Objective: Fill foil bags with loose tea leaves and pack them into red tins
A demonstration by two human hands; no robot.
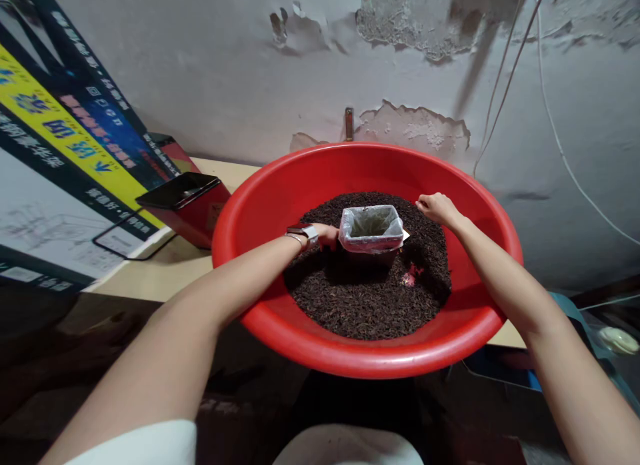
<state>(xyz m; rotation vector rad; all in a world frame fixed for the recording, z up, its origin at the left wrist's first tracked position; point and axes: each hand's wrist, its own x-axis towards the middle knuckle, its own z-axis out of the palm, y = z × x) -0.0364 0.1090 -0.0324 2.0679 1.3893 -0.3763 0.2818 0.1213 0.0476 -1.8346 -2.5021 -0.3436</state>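
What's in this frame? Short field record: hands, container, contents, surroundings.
left hand: against the left side of the lined box, fingers hidden, bracelet at wrist
right hand: on the dark loose material, right of the box
box: stands in the material, clear plastic liner folded over rim
basin: red, round, on a table
left of basin: phone on a red box

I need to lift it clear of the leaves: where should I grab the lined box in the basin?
Probably grip the lined box by its two opposite side walls just under the bag-wrapped rim, coming from above. It stands upright and open-topped, its base sunk in the dark loose leaves.
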